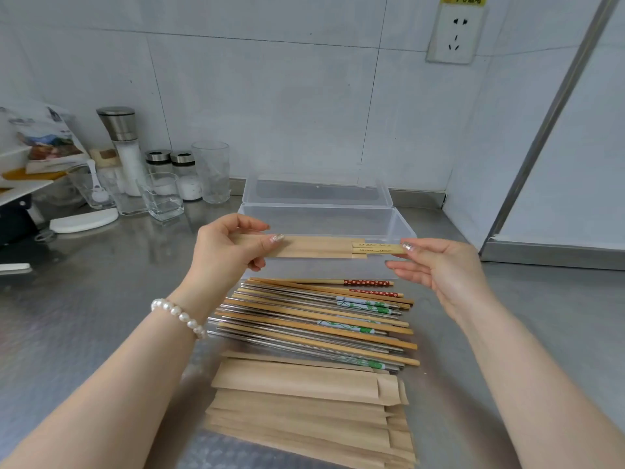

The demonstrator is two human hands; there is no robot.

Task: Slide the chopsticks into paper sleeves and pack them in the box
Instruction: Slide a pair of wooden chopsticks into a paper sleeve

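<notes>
My left hand [225, 247] grips the left end of a brown paper sleeve [318, 247] held level above the counter. A pair of wooden chopsticks [378, 248] sticks out of the sleeve's right end. One fingertip of my right hand [439, 265] touches the chopsticks' ends; its other fingers are spread. Just behind the sleeve stands a clear plastic box [324, 214] with its lid open at the back. Below my hands lies a heap of loose chopsticks [314, 323], wooden and metal. A stack of empty paper sleeves [311, 411] lies nearer to me.
At the back left stand a salt grinder [123, 147], two small shakers [172, 170], glasses [211, 170] and a white lid [84, 220]. A wall socket [455, 33] is on the tiled wall. A metal-framed panel [554, 137] rises at the right.
</notes>
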